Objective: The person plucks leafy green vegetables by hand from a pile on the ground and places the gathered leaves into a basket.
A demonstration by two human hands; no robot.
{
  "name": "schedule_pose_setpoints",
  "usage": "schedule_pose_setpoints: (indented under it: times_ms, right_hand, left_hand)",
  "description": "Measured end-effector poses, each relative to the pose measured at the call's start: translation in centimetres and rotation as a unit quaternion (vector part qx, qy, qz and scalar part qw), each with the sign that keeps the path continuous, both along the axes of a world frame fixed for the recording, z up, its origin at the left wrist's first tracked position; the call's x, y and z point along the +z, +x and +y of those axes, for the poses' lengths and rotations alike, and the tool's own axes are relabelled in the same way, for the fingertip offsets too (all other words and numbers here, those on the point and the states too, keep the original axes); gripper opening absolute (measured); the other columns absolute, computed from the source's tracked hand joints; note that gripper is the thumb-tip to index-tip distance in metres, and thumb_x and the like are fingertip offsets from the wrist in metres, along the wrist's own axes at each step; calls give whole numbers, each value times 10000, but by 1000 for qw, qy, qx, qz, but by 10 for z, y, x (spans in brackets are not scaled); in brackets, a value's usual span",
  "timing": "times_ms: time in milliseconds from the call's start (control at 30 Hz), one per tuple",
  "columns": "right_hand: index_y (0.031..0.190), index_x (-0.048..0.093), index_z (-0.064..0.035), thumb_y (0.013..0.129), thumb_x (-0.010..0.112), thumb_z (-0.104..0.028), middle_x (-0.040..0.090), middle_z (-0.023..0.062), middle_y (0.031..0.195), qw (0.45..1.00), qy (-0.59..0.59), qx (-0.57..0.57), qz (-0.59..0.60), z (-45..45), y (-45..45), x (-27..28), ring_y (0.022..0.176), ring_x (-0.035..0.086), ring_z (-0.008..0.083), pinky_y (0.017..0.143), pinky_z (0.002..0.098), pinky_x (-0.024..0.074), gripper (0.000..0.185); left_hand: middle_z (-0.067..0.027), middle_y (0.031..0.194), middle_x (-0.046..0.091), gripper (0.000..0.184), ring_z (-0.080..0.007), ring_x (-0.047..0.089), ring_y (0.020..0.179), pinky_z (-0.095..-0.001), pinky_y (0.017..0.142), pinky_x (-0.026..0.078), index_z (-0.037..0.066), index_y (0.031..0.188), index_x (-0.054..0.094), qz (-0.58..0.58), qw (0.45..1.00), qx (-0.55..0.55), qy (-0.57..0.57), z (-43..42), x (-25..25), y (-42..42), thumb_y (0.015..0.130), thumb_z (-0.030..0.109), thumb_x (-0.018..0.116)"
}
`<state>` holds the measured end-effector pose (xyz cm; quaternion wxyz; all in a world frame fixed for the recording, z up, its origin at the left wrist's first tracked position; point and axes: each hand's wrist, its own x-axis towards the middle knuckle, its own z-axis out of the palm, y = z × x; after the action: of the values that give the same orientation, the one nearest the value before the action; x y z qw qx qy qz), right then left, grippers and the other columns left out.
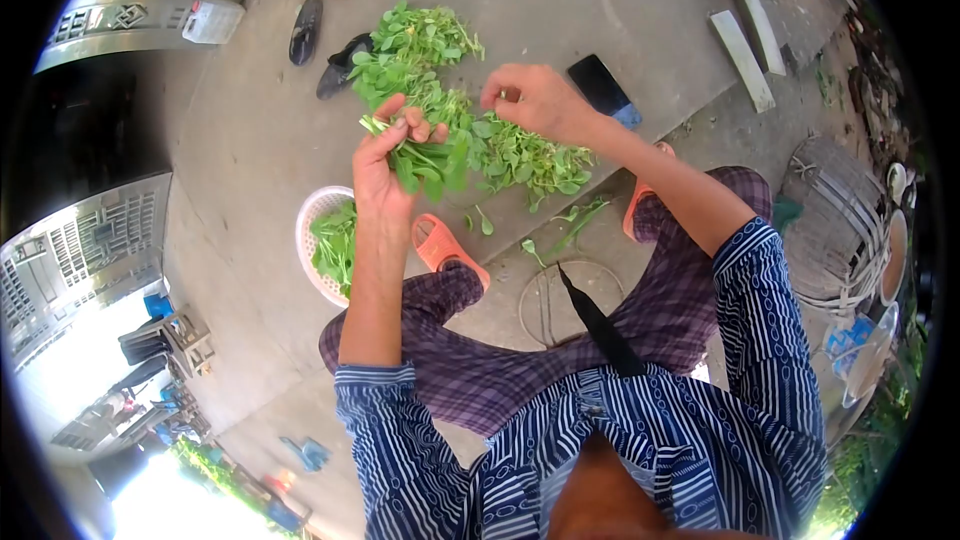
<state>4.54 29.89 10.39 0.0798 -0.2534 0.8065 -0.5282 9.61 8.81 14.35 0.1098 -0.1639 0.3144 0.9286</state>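
Note:
My left hand (392, 152) is closed around a bunch of leafy greens (432, 168), with the stems sticking out by the thumb and the leaves hanging to the right. To its right, my right hand (535, 100) is raised with thumb and fingers pinched together; whether anything small sits between them I cannot make out. Below and behind both hands, a long heap of loose greens (540, 162) lies on the concrete floor. A pink-white plastic basket (305, 230) holding more greens stands left of my left forearm, which partly covers it.
A dark phone (600, 85) lies beyond my right wrist. Black shoes (306, 30) sit past the heap, near a white jug (212, 22). Two pale bars (743, 60) lie at the upper right. A wire-bound woven basket (835, 220) stands at the right. Orange sandals (440, 245) are on my feet.

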Motion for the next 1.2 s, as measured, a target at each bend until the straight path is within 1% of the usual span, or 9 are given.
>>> schedule_pose_setpoints:
  times_ms: [33,167,267,400,667,767,1000,1067,1200]
  right_hand:
    - [779,573,-35,718,574,-111,579,66,730,990,-78,31,-112,0,1,16,573,550,174,540,304,456,97]
    - [847,569,-59,712,622,-137,572,27,803,989,-114,67,-66,-2,19,41,562,536,117,519,273,449,165]
    - [923,528,-83,703,640,-134,566,44,859,983,-36,91,157,-8,36,28,547,554,161,491,287,454,252]
    - [852,520,-66,723,606,-178,562,74,838,986,20,82,143,-7,41,22,633,584,267,539,361,459,192]
    - [880,594,-28,704,570,-177,582,85,649,989,-93,75,-89,0,20,25,531,515,133,506,278,408,232]
    - [773,596,-16,678,556,-260,584,118,657,990,-58,82,-103,-2,18,24,556,540,227,557,330,419,265]
    - [666,583,0,687,545,-231,495,74,505,979,-105,114,-132,-10,17,6,483,461,166,496,303,376,235]
    - [670,552,-7,717,532,-165,445,2,545,911,-184,126,-346,-8,16,10,479,367,76,436,237,275,166]
    - [669,539,-14,737,527,-170,414,-9,558,865,-295,84,-398,-3,11,-3,462,311,64,428,215,217,171]
  left_hand:
    - [-117,777,518,287,-214,515,710,-442,826,443,27,1051,466,15,1000,5,-5,0,1,0,776,-45,507]
    - [-109,779,518,288,-215,512,739,-444,849,432,34,1054,466,5,999,25,-27,6,2,-1,778,-35,515]
    - [-98,771,515,296,-218,514,769,-449,874,420,36,1062,462,12,999,14,-35,17,1,-2,780,-27,521]
    - [-91,767,514,307,-230,520,803,-453,895,409,38,1067,460,35,998,-9,-52,28,3,-3,774,-29,528]
    - [-106,762,526,334,-239,524,812,-414,831,435,24,1080,437,45,997,-34,-56,22,-2,-4,766,-39,530]
    - [-114,749,525,325,-241,527,796,-385,793,441,9,1069,432,35,995,-36,-92,30,2,-3,763,-38,535]
    - [-113,761,513,314,-213,510,737,-383,809,429,10,1053,426,47,994,-61,-76,25,-3,-1,763,-28,541]
    - [-107,759,506,311,-201,500,715,-398,819,423,17,1051,427,45,993,-68,-86,26,-3,0,764,-26,538]
    - [-77,767,461,266,-174,446,681,-400,863,393,6,1047,460,53,998,-32,-17,22,-2,2,788,-39,496]
